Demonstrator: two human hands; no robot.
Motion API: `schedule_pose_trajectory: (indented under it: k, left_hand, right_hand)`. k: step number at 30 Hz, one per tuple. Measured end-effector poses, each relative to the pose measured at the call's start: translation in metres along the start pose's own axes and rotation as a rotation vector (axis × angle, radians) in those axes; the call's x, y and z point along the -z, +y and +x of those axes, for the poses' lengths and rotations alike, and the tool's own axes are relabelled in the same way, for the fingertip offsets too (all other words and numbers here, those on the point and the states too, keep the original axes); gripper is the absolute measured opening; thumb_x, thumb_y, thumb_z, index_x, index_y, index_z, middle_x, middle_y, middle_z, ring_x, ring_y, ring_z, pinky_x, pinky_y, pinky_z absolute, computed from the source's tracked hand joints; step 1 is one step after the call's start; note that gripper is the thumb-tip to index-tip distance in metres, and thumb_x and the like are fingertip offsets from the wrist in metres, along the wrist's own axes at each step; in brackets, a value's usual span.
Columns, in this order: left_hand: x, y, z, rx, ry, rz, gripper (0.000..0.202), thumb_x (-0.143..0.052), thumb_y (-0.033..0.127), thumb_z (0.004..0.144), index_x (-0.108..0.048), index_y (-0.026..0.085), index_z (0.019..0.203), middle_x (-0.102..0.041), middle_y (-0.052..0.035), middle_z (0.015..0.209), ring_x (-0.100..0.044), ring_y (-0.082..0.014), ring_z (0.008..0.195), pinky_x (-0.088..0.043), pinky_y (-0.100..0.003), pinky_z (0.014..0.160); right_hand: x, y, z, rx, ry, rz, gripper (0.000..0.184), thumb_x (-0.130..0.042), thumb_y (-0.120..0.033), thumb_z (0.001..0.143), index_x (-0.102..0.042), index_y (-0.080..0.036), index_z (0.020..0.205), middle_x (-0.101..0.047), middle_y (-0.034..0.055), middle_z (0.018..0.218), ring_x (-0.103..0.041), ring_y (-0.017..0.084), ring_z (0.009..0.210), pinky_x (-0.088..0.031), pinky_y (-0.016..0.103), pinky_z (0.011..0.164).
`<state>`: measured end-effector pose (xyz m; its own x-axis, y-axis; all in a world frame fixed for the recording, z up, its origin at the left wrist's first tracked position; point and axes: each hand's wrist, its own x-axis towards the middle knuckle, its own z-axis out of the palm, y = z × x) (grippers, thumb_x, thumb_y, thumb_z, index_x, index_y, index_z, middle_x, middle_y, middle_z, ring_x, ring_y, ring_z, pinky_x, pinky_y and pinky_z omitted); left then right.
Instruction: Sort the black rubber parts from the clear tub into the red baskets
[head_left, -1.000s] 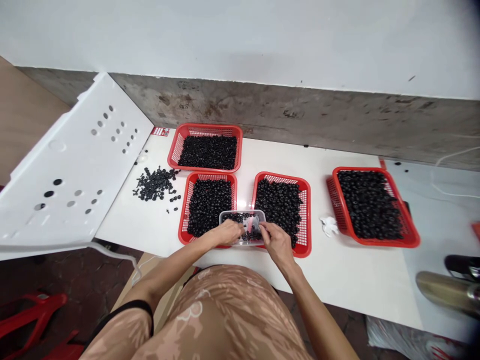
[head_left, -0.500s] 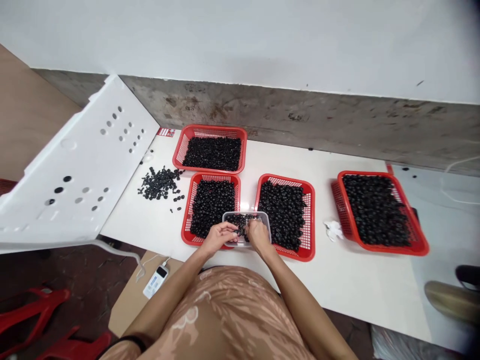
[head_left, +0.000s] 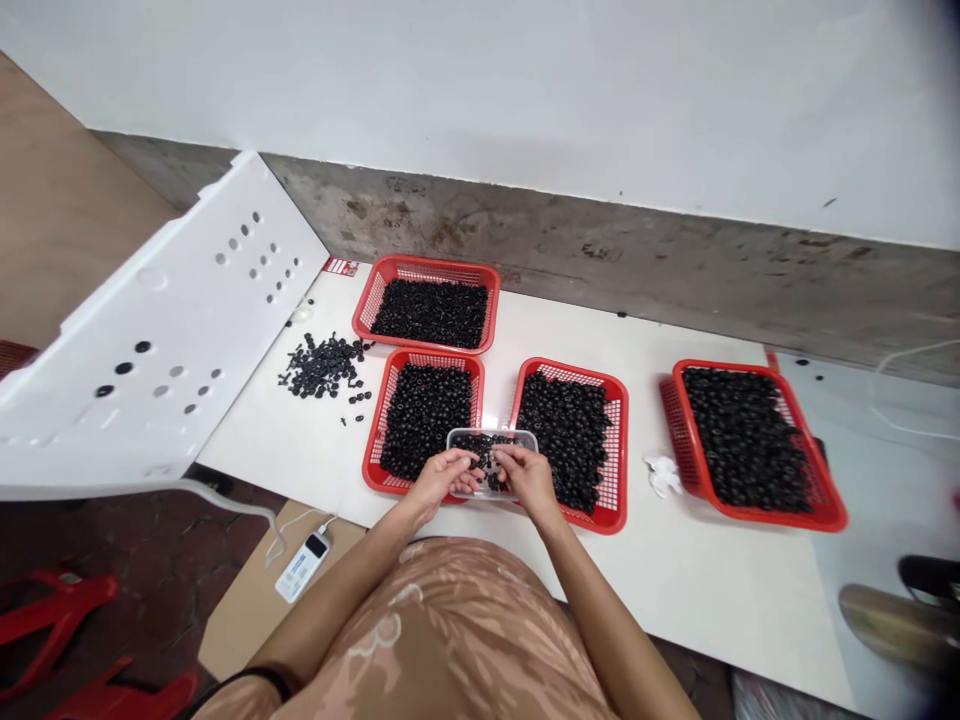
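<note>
My left hand is over the left end of a clear plastic container, thumb and forefinger pinched on what looks like a small black part. At the container's right side, my right hand has its fingertips pressed together; whatever they hold is too small to make out. Small black parts lie inside the container between the hands. The container sits between two red baskets, a left one and a right one, both filled with black ring-like pieces.
Another red basket of smaller black parts stands behind. A fourth red basket is at the right, beside crumpled white tissue. A loose pile of black parts lies left, near a tilted white panel with holes.
My right hand has drawn back from inside the container, and its fingertips now show above the parts. My left hand stays nearly in place. The view has tilted slightly.
</note>
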<state>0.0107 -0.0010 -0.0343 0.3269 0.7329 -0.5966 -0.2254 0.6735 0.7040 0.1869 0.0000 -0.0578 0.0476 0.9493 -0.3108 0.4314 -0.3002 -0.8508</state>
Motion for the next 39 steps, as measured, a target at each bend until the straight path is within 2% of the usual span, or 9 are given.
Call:
schedule_pose_trajectory:
  k: [3, 6, 11, 15, 19, 25, 28, 33, 39]
  left_hand:
    - [-0.005, 0.0, 0.002, 0.026, 0.003, -0.019, 0.044, -0.072, 0.046, 0.07, -0.059, 0.012, 0.096, -0.071, -0.0094, 0.082, -0.065, -0.013, 0.062, -0.046, -0.022, 0.059]
    - [-0.009, 0.002, 0.0, 0.034, 0.009, -0.039, 0.042, -0.072, 0.045, 0.07, -0.057, 0.013, 0.093, -0.071, -0.0094, 0.082, -0.065, -0.013, 0.062, -0.046, -0.022, 0.059]
    - [-0.012, 0.004, -0.004, -0.004, 0.007, -0.059, 0.038, -0.074, 0.04, 0.067, -0.06, 0.013, 0.089, -0.068, -0.0047, 0.075, -0.061, -0.01, 0.059, -0.044, -0.021, 0.059]
    - [-0.014, 0.003, -0.004, -0.065, 0.023, 0.05, 0.037, -0.072, 0.045, 0.069, -0.064, 0.012, 0.083, -0.064, -0.0019, 0.068, -0.053, -0.0075, 0.053, -0.04, -0.02, 0.054]
    - [-0.017, 0.003, -0.003, -0.135, 0.046, 0.135, 0.034, -0.071, 0.045, 0.069, -0.065, 0.011, 0.074, -0.06, -0.0004, 0.063, -0.047, -0.0065, 0.05, -0.036, -0.02, 0.052]
    - [-0.018, 0.004, -0.001, -0.045, 0.022, 0.06, 0.033, -0.074, 0.041, 0.065, -0.065, 0.011, 0.074, -0.061, -0.0012, 0.065, -0.047, -0.0061, 0.049, -0.033, -0.02, 0.05]
    - [-0.017, 0.005, 0.001, -0.062, 0.039, 0.085, 0.031, -0.073, 0.041, 0.064, -0.063, 0.011, 0.07, -0.058, 0.0002, 0.06, -0.045, -0.0059, 0.047, -0.031, -0.02, 0.048]
    - [-0.018, 0.005, 0.004, -0.059, 0.061, 0.139, 0.032, -0.071, 0.043, 0.066, -0.062, 0.012, 0.068, -0.055, 0.0014, 0.056, -0.043, -0.0059, 0.046, -0.028, -0.02, 0.046]
    - [-0.019, 0.003, 0.004, -0.065, -0.018, 0.106, 0.035, -0.071, 0.045, 0.068, -0.064, 0.011, 0.076, -0.054, 0.0017, 0.059, -0.041, -0.0054, 0.048, -0.028, -0.02, 0.048]
  right_hand:
    - [0.001, -0.011, -0.01, -0.111, -0.028, 0.412, 0.04, -0.063, -0.049, 0.075, -0.069, -0.014, 0.094, -0.055, -0.003, 0.047, -0.044, 0.011, 0.037, -0.036, 0.024, 0.039]
    - [0.0, -0.024, -0.018, -0.137, -0.031, 0.531, 0.041, -0.069, -0.048, 0.069, -0.069, -0.014, 0.092, -0.053, -0.0041, 0.047, -0.042, 0.009, 0.039, -0.033, 0.022, 0.04]
    - [-0.005, -0.033, -0.023, -0.128, 0.0, 0.513, 0.037, -0.069, -0.046, 0.07, -0.071, -0.016, 0.091, -0.057, -0.0027, 0.051, -0.045, 0.009, 0.044, -0.035, 0.022, 0.042]
    - [-0.007, -0.03, -0.023, -0.09, 0.048, 0.457, 0.032, -0.068, -0.043, 0.072, -0.073, -0.017, 0.09, -0.063, 0.0005, 0.059, -0.052, 0.012, 0.051, -0.04, 0.023, 0.046]
    - [-0.005, -0.029, -0.025, 0.046, 0.098, 0.354, 0.027, -0.063, -0.042, 0.077, -0.074, -0.02, 0.088, -0.069, 0.0041, 0.077, -0.059, 0.016, 0.065, -0.047, 0.026, 0.056]
    - [-0.006, -0.033, -0.033, 0.224, 0.134, 0.269, 0.022, -0.058, -0.034, 0.084, -0.073, -0.022, 0.093, -0.069, 0.0062, 0.094, -0.062, 0.017, 0.085, -0.049, 0.03, 0.077]
    - [-0.01, -0.031, -0.034, 0.151, 0.174, 0.319, 0.024, -0.059, -0.037, 0.083, -0.073, -0.02, 0.094, -0.069, 0.006, 0.09, -0.061, 0.016, 0.075, -0.05, 0.028, 0.068]
    - [-0.013, -0.024, -0.032, -0.04, 0.142, 0.489, 0.031, -0.064, -0.041, 0.077, -0.072, -0.017, 0.096, -0.063, 0.0005, 0.063, -0.051, 0.012, 0.052, -0.043, 0.024, 0.05]
    - [-0.008, -0.024, -0.033, 0.134, 0.168, 0.362, 0.026, -0.06, -0.041, 0.081, -0.073, -0.021, 0.093, -0.068, 0.0067, 0.096, -0.059, 0.016, 0.074, -0.049, 0.028, 0.065]
